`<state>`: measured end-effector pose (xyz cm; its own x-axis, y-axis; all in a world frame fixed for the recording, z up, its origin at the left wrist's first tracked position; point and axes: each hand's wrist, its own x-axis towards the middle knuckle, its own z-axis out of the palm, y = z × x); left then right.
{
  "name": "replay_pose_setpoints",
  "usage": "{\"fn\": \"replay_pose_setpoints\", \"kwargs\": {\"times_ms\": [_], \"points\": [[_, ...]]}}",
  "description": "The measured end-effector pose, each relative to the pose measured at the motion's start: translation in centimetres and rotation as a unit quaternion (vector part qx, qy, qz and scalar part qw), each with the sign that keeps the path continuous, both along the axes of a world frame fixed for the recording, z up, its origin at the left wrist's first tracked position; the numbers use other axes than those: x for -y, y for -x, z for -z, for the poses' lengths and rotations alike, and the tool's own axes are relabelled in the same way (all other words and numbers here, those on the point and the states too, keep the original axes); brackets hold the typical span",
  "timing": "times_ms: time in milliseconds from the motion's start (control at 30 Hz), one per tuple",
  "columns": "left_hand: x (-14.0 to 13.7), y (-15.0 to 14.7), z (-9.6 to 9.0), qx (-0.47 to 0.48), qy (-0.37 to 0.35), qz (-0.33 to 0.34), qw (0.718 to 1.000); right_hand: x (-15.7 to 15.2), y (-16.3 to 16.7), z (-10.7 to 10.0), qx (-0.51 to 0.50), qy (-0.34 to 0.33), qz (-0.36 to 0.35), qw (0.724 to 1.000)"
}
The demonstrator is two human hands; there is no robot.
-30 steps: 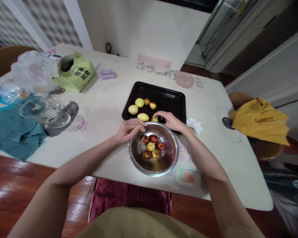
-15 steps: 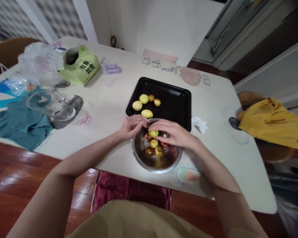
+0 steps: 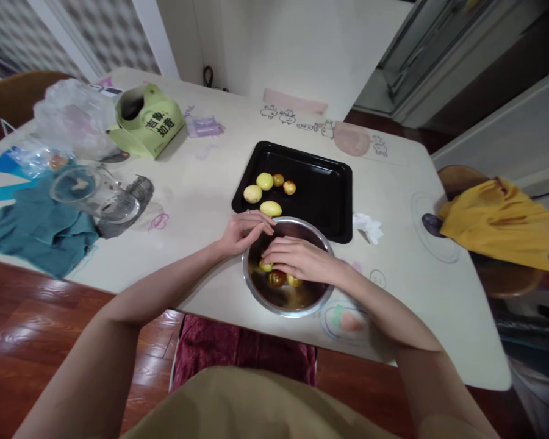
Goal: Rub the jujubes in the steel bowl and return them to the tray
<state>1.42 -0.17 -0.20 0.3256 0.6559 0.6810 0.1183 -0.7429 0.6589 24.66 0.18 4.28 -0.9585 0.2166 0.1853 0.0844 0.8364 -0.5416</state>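
your right hand (image 3: pixel 299 257) now holds one more fruit (image 3: pixel 266 266) deeper in the bowl (image 3: pixel 302 299), near the bench's front edge (image 3: pixel 215 292), left hand (image 3: pixel 243 233) loosely extended.

Bright silver on the bowl (image 3: pixel 313 296), and look, glossy black on the tray (image 3: pixel 313 201), lemon yellow on the oval fruit (image 3: pixel 270 209), amber-brown on the small fruits (image 3: pixel 289 187)! Teal cloth (image 3: pixel 41 231), mustard cloth (image 3: pixel 498 222), maroon fabric (image 3: pixel 242 352), a lime-green box (image 3: pixel 154 133) with black lettering (image 3: pixel 163 124), pink doodles (image 3: pixel 158 222) on the white table (image 3: pixel 388 201)!
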Motion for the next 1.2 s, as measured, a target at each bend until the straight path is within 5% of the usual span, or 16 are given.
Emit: {"fn": "replay_pose_setpoints", "kwargs": {"times_ms": [233, 400, 633, 767, 967, 1200], "points": [[0.0, 0.0, 0.0, -0.004, -0.005, 0.000, 1.000, -0.1, -0.2, -0.9, -0.014, -0.016, 0.011, 1.000], [0.0, 0.0, 0.0, -0.001, -0.002, 0.003, 1.000, -0.2, -2.3, -1.6, -0.117, -0.045, 0.094, 0.988], [0.1, 0.1, -0.1, -0.005, 0.006, 0.005, 1.000, 1.0, -7.3, 3.2, -0.298, -0.072, 0.286, 0.908], [-0.2, 0.4, -0.7, -0.020, -0.014, -0.005, 1.000, 1.3, -8.2, 5.5, -0.318, -0.073, 0.301, 0.896], [-4.2, -0.8, -2.2, -0.094, -0.046, -0.134, 0.985, 1.0, -7.9, 5.8, -0.317, -0.076, 0.307, 0.894], [-10.7, -5.0, -1.6, -0.318, 0.019, -0.168, 0.933, 1.2, -7.9, 5.8, -0.304, -0.069, 0.321, 0.895]]}}
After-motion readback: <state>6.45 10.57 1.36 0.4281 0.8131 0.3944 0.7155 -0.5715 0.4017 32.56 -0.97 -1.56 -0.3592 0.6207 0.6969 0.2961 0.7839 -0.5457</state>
